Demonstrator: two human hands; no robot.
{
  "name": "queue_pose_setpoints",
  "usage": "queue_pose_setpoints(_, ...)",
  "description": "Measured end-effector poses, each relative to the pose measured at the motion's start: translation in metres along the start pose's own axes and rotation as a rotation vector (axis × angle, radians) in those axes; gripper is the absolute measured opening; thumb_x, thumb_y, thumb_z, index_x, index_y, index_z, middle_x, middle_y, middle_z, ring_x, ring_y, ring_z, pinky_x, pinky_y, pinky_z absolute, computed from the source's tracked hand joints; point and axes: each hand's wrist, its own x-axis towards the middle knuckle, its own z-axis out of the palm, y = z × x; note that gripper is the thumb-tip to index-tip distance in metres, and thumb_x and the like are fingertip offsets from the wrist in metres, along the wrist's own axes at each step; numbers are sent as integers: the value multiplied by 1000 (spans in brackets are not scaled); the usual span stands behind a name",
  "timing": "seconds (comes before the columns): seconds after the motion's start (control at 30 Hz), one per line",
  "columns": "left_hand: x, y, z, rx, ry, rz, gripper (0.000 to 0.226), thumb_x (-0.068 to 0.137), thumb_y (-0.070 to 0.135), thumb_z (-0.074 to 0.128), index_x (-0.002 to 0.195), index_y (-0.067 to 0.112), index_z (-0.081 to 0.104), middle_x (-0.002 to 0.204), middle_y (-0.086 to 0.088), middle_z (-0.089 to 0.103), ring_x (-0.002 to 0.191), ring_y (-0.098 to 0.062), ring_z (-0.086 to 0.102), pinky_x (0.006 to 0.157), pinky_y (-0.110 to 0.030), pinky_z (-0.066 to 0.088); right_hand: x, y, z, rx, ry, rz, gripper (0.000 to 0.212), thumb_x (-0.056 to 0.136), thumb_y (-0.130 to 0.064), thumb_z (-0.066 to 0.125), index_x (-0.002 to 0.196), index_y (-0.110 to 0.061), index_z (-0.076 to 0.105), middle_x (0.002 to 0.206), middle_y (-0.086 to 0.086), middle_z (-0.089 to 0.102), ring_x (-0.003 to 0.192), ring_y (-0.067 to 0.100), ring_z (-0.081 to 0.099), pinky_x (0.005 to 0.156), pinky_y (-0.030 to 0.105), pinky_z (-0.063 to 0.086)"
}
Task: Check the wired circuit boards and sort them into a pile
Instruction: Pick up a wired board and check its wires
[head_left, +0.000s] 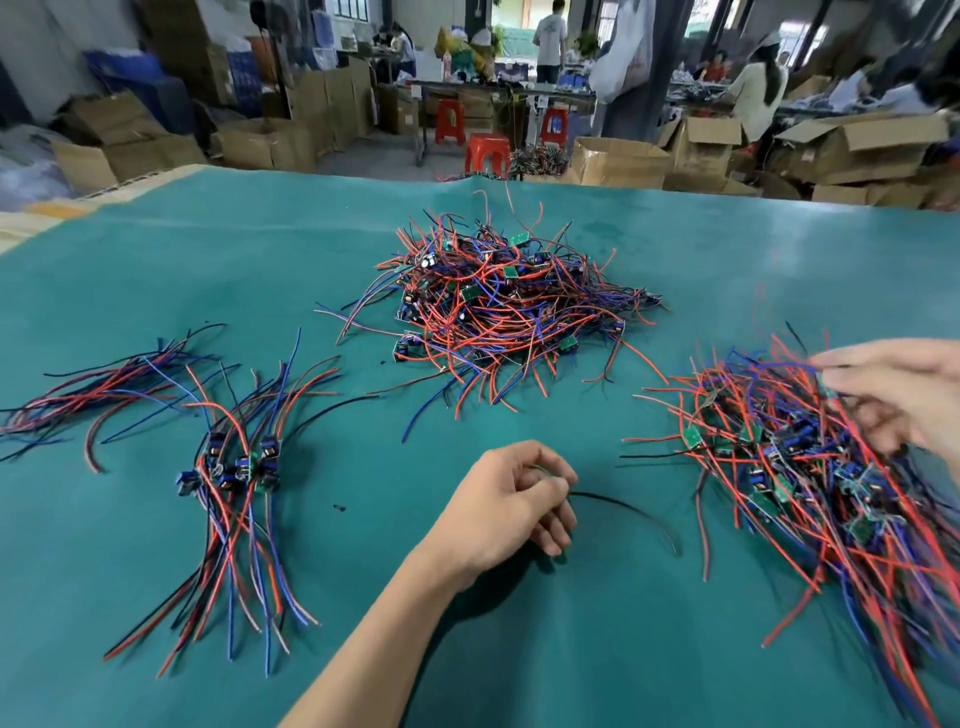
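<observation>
left hand (511, 501): curled round thin black wire (631, 512) | right hand (893, 395): blurred, grip unclear, over tangled red-blue wired boards (810, 467) | risk: tangle drags neighbours along

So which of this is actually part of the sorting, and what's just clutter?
Job:
- left hand, closed on a black wire
- right hand in the right tangle
- centre tangle
- sorted pile

Lying about:
- cardboard boxes
- red stools
</observation>
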Motion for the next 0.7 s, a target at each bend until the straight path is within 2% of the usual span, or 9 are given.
queue_pose_setpoints(0.1, 1, 0, -1, -7, 16, 11, 13, 97, -5, 46, 108, -5, 54, 70, -16, 66, 50, -22, 59, 48, -26, 51, -5, 12, 4, -425, -78, -3, 16, 81, -17, 84, 82, -31, 76, 59, -8, 69, 49, 5, 57, 44, 10, 41)
queue_pose_setpoints(0.17, 1, 0, -1, -9, 22, 12, 14, 97, -5, 47, 110, -6, 54, 71, -16, 66, 50, -22, 59, 48, -25, 51, -1, 17, 11, -729, 22, -46, 29, 75, -22, 89, 67, -38, 66, 65, -11, 71, 62, 16, 65, 60, 22, 49)
queue_pose_setpoints(0.2, 1, 0, -1, -11, 24, 11, 14, 97, -5, 47, 110, -6, 54, 70, -15, 66, 50, -22, 59, 48, -25, 51, -1, 14, 19, -776, 79, -93, 32, 74, -25, 89, 65, -41, 63, 67, -12, 70, 66, 18, 66, 68, 26, 49)
queue_pose_setpoints(0.27, 1, 0, -1, -16, 30, 5, 15, 97, -6, 47, 110, -6, 54, 69, -14, 65, 50, -22, 59, 48, -26, 51, -6, -6, 44, -743, 41, -187, 25, 73, -32, 84, 65, -45, 63, 65, -23, 66, 65, 5, 66, 69, 19, 44)
queue_pose_setpoints(0.33, 1, 0, -1, -27, 29, 2, 16, 96, -6, 47, 110, -6, 53, 70, -15, 65, 49, -22, 59, 48, -26, 51, -7, -31, 81, -638, -82, -295, 14, 74, -31, 80, 70, -41, 71, 65, -26, 67, 62, -7, 63, 64, 11, 43)
queue_pose_setpoints(0.4, 2, -1, -1, -28, 29, 4, 17, 95, -6, 47, 111, -5, 54, 69, -14, 65, 49, -22, 60, 48, -27, 52, -5, -56, 131, -587, -206, -439, 11, 80, -21, 75, 79, -32, 78, 75, -17, 74, 73, 3, 70, 73, 11, 48)
queue_pose_setpoints(0.5, 1, -1, -2, -14, 48, 8, 17, 93, -6, 46, 108, -3, 54, 69, -13, 66, 51, -25, 62, 49, -28, 54, 7, -88, 218, -575, -365, -580, 23, 85, -11, 64, 95, -26, 79, 98, 1, 77, 97, 24, 70, 92, 34, 53)
queue_pose_setpoints(0.6, -1, 1, -3, 6, 41, 39, 15, 91, -9, 44, 98, -3, 57, 72, -15, 67, 54, -26, 63, 52, -30, 54, 28, -102, 287, -655, -406, -592, 30, 87, -11, 62, 109, -27, 74, 117, 6, 67, 110, 31, 62, 94, 40, 53)
queue_pose_setpoints(0.7, -3, 3, -5, 41, 27, 76, 27, 85, -14, 38, 85, 1, 61, 64, 4, 67, 52, -7, 61, 52, -19, 50, 44, -89, 320, -796, -401, -550, 31, 92, -12, 60, 119, -23, 69, 125, 8, 57, 119, 34, 54, 91, 43, 51)
